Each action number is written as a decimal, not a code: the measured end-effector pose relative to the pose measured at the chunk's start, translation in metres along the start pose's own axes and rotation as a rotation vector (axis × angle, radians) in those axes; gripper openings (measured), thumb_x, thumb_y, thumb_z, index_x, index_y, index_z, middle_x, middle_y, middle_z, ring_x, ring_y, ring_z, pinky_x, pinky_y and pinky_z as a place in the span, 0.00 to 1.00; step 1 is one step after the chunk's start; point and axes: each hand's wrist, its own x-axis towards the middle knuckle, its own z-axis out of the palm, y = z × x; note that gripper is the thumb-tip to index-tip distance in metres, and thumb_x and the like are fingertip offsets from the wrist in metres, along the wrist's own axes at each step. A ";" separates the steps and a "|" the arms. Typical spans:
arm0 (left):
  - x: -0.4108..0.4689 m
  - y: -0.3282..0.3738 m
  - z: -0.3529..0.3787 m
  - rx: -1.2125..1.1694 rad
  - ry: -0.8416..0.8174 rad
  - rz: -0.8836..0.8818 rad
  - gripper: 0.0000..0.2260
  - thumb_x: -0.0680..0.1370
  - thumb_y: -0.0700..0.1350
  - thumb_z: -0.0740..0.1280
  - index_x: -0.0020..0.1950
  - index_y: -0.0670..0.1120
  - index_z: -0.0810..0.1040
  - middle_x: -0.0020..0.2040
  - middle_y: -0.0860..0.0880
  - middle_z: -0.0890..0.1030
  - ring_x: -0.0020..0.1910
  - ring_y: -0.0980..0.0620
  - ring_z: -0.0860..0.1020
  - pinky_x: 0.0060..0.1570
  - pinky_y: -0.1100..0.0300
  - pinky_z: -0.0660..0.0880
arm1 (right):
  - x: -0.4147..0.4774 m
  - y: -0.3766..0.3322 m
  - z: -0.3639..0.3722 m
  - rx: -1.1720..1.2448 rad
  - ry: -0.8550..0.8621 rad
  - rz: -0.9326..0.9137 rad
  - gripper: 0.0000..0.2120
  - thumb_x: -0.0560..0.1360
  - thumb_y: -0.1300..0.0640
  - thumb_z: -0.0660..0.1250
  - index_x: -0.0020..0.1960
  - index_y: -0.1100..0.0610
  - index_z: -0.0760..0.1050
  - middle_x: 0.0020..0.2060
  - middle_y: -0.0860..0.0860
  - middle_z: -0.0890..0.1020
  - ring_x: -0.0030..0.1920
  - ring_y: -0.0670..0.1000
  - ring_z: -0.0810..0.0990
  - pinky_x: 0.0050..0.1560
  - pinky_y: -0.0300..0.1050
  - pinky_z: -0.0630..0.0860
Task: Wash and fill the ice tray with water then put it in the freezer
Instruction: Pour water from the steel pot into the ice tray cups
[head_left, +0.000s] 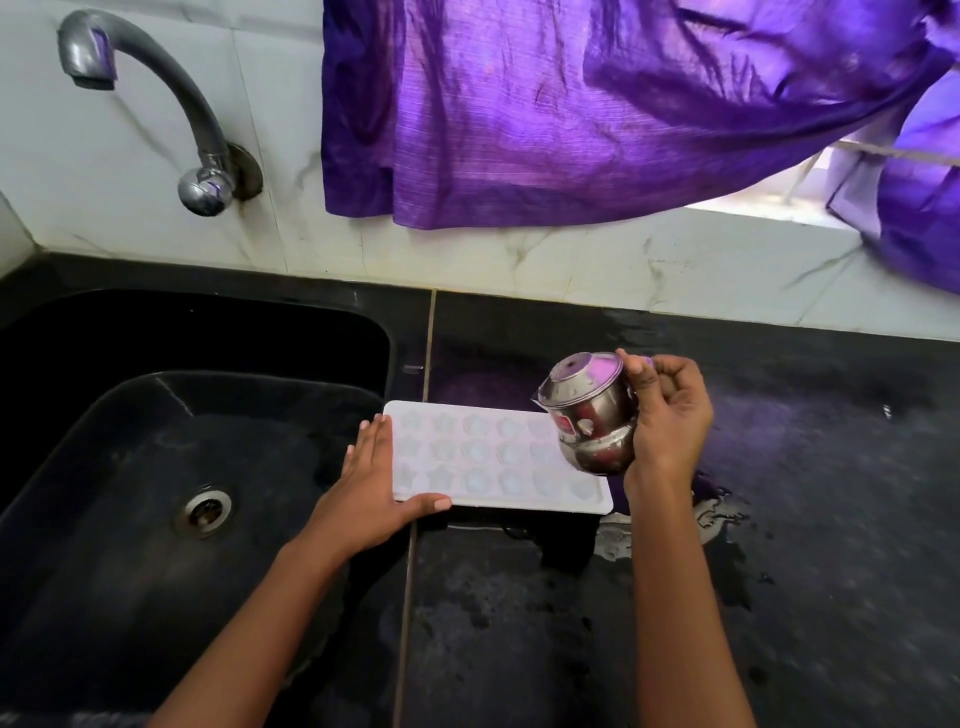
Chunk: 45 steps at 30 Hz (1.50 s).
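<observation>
A white ice tray (483, 457) with star and round cells lies flat on the black counter, just right of the sink. My left hand (371, 483) grips the tray's left end, fingers flat along the edge and thumb on the front rim. My right hand (670, 415) holds a small steel pot (592, 421) tipped over the tray's right end, its mouth facing left and up. I cannot tell whether water is flowing from it.
The black sink (156, 415) with its drain (203, 510) lies to the left, under a grey wall tap (156, 93). A purple curtain (597, 104) hangs over the tiled wall. The counter (779, 519) is wet around the tray.
</observation>
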 end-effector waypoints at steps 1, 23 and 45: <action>0.000 0.000 0.000 0.002 0.001 -0.001 0.54 0.66 0.68 0.64 0.75 0.47 0.33 0.77 0.51 0.35 0.67 0.62 0.32 0.72 0.54 0.40 | 0.000 0.000 0.001 -0.024 -0.013 -0.007 0.09 0.70 0.61 0.72 0.37 0.52 0.72 0.31 0.43 0.82 0.39 0.44 0.80 0.46 0.42 0.77; 0.001 -0.003 0.002 0.032 0.025 0.019 0.54 0.66 0.69 0.62 0.76 0.45 0.34 0.77 0.50 0.36 0.68 0.61 0.31 0.71 0.57 0.37 | -0.002 -0.012 0.005 -0.151 -0.032 -0.082 0.10 0.69 0.57 0.73 0.36 0.49 0.73 0.29 0.42 0.81 0.35 0.40 0.78 0.43 0.39 0.77; 0.002 -0.004 0.004 0.039 0.052 0.027 0.54 0.65 0.70 0.62 0.76 0.45 0.35 0.77 0.50 0.36 0.69 0.60 0.31 0.71 0.57 0.37 | -0.004 -0.008 0.008 0.007 0.021 0.018 0.09 0.69 0.61 0.72 0.37 0.52 0.73 0.32 0.45 0.82 0.38 0.44 0.80 0.42 0.38 0.76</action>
